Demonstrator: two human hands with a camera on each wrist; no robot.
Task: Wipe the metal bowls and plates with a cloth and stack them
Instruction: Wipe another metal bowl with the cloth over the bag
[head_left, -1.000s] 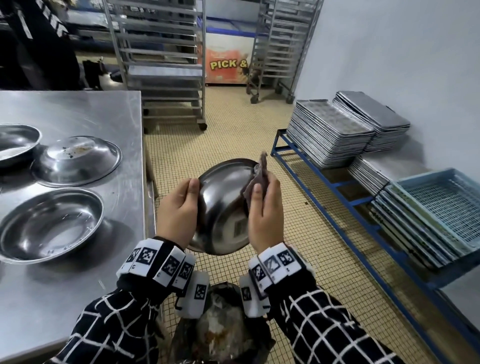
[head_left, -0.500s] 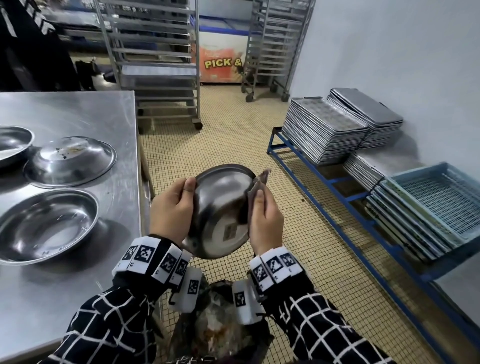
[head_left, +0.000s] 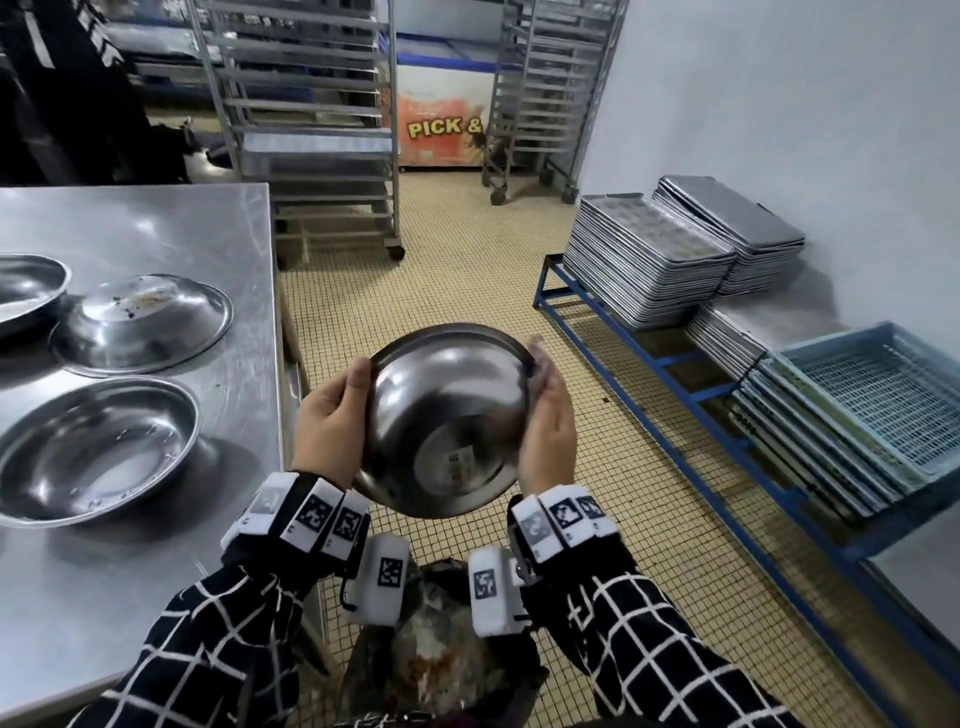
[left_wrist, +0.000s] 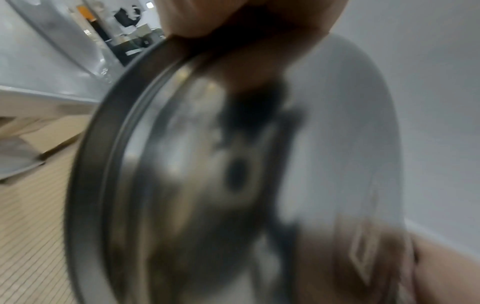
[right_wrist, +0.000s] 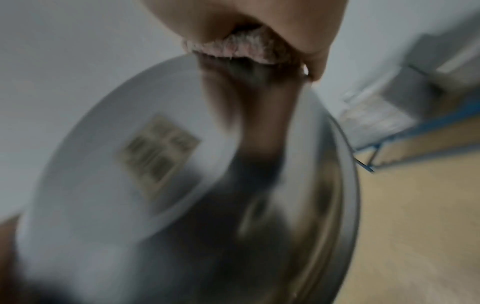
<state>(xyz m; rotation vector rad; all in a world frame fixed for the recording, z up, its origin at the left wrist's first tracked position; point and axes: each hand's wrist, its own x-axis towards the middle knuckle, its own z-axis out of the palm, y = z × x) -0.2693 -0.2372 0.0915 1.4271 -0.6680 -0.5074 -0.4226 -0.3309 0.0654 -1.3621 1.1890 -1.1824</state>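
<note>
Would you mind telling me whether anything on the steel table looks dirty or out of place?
Yes: the upturned bowl near the back of the table has brown and dark specks on its flat base, so it looks unwiped. The bowl in front of it sits upright and shows no obvious residue. Nothing looks spilled or damaged.

"PICK &" in yellow on far orange freezer front (head_left: 441, 130); bowl (head_left: 447, 421) underside sticker (right_wrist: 158, 158) print unreadable.
</note>
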